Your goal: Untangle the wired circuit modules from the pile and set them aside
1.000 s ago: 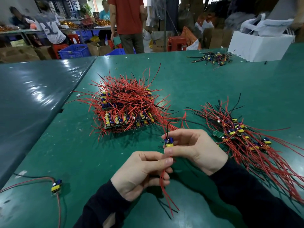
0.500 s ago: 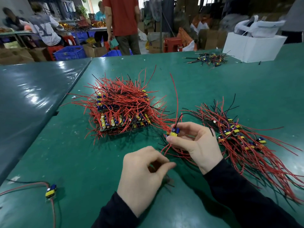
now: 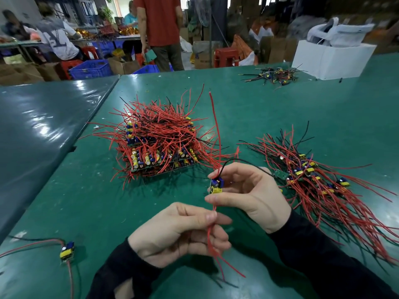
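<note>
Right hand (image 3: 248, 195) at centre frame, grip pinched on a small circuit module (image 3: 216, 186) between thumb and forefinger, held above the green desk (image 3: 259, 104). Left hand (image 3: 181, 231) just below, grip closed around the module's red wires (image 3: 212, 244), which trail toward the lower edge. Tangled pile (image 3: 159, 143) of red-wired modules left of centre, further back. Sorted heap (image 3: 313, 180) at right. One lone module (image 3: 67, 250) at lower left. White box (image 3: 332, 59) at upper right.

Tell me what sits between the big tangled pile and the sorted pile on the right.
Head view: the right hand holding one module, its red wire rising between both piles.
</note>
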